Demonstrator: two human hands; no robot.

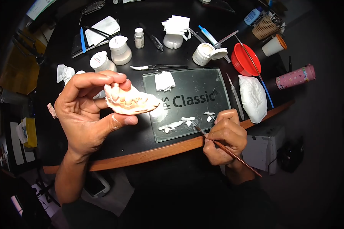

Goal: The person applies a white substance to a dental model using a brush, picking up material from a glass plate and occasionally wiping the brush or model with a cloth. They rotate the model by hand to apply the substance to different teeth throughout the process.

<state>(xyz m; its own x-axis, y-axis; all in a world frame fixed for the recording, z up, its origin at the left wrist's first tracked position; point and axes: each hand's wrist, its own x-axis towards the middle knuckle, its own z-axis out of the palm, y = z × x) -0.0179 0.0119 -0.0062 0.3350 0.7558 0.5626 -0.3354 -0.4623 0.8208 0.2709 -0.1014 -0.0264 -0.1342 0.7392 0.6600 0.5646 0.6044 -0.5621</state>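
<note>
My left hand point(90, 108) grips a pale pinkish dental cast point(130, 100) between thumb and fingers, raised over the left edge of a glass mixing slab point(214, 82). Tooth shapes run along the cast's side. Between the fingers of my right hand point(227, 137) is a slim brown-handled brush point(233, 153), its dark tip low over the slab's front part. White paste point(172, 125) lies there in a streak and small mounds, close to the brush tip. A folded white tissue point(164, 81) rests on the slab's upper left.
Behind the slab stand white-lidded jars point(120, 50), a small bottle point(139, 38) and an open jar point(203, 53). At right are a red bowl point(242, 57), a white wad point(253, 99), a spatula point(235, 95) and a pink bottle point(296, 77). A wooden edge point(141, 155) borders the desk.
</note>
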